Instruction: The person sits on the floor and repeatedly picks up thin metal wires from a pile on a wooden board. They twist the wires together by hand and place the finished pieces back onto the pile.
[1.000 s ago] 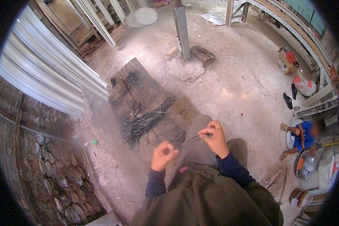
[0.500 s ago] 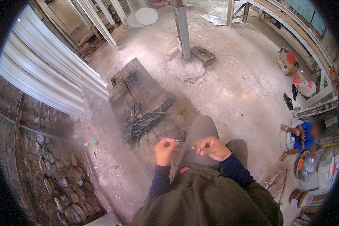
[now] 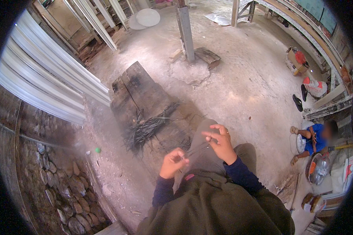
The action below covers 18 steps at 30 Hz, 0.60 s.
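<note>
Over my lap, my left hand [image 3: 173,162] is closed in a pinch, thumb against fingers. Higher and to the right is my right hand [image 3: 221,144], its thumb pinched toward a finger while other fingers stretch out. A thin dark strip [image 3: 198,149] seems to run between the two hands, faint and blurred. Just beyond them, a loose bundle of black strips [image 3: 153,127] lies across a worn wooden board [image 3: 131,88]. More thin strips [image 3: 168,145] are scattered on the board near my knee.
White corrugated sheets [image 3: 47,74] stand at left, above a pile of flat stones [image 3: 76,196]. A post [image 3: 186,35] rises from the floor ahead, beside a wood block [image 3: 208,56]. At right, a person in blue [image 3: 317,137] sits near a basket [image 3: 312,168] and black sandals [image 3: 297,102].
My right hand has risen and turned, its fingers spreading more. My left hand has dropped slightly. The view has shifted a little.
</note>
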Motion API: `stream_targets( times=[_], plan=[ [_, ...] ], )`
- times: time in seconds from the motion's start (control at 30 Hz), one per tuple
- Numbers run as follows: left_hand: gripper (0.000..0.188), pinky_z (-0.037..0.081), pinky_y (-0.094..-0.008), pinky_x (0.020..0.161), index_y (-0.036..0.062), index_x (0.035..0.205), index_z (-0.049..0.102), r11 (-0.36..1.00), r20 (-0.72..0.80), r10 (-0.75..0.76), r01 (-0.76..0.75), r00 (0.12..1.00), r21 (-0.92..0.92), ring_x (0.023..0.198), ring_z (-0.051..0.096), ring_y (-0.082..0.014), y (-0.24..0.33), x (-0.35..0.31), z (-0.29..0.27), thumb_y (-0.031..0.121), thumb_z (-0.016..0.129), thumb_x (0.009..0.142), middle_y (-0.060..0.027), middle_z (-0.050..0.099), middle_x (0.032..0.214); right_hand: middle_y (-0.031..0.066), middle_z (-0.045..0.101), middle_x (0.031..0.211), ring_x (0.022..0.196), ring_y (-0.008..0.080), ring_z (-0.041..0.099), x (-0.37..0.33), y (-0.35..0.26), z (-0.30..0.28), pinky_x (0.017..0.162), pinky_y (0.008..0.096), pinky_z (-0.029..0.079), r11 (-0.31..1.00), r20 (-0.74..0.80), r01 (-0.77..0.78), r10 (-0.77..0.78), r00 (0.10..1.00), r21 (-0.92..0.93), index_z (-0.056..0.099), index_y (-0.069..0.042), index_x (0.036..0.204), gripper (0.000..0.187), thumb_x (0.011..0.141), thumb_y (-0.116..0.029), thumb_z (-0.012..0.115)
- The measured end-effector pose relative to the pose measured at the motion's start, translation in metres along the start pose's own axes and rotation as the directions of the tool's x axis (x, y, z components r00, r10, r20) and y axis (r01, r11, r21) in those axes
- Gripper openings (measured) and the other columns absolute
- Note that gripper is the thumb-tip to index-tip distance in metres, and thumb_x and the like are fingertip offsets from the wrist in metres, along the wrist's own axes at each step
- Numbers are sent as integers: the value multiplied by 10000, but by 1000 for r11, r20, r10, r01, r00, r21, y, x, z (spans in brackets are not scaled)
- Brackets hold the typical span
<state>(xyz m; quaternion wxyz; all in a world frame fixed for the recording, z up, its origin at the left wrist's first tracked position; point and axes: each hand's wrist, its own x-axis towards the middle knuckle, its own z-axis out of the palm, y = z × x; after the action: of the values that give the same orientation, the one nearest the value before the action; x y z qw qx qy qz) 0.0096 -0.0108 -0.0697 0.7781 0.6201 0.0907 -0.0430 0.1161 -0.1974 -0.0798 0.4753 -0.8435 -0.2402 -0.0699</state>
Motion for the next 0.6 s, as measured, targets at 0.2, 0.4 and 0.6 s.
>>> stream_targets(
  times=[0.2, 0.4, 0.6],
  plan=[
    [53, 444, -226, 572, 26, 731, 538, 991, -522, 109, -55, 846, 118, 662, 532, -102, -14, 14, -22, 9, 587, 717, -8, 548, 678, 68, 511, 973, 1051, 212, 420, 1, -10, -19, 882, 353, 322, 774, 610, -378, -14, 792, 508, 637, -68, 903, 184, 737, -148, 630],
    [84, 458, -229, 573, 5, 819, 574, 996, -555, 76, -35, 828, 83, 676, 547, -106, -17, 15, -17, 15, 571, 735, -42, 575, 762, 72, 558, 1000, 1074, 225, 438, 4, -45, -25, 944, 335, 267, 432, 759, -642, -188, 623, 634, 628, -8, 817, 187, 701, -147, 678],
    [81, 462, -225, 573, 9, 828, 575, 985, -383, -38, 99, 923, 142, 683, 542, -108, 4, 15, 8, 17, 570, 748, -39, 567, 777, 29, 606, 795, 916, 171, 531, -8, -27, -19, 853, 309, 353, 195, 705, -703, 70, 705, 684, 611, -36, 747, 104, 678, -59, 685]
  ],
)
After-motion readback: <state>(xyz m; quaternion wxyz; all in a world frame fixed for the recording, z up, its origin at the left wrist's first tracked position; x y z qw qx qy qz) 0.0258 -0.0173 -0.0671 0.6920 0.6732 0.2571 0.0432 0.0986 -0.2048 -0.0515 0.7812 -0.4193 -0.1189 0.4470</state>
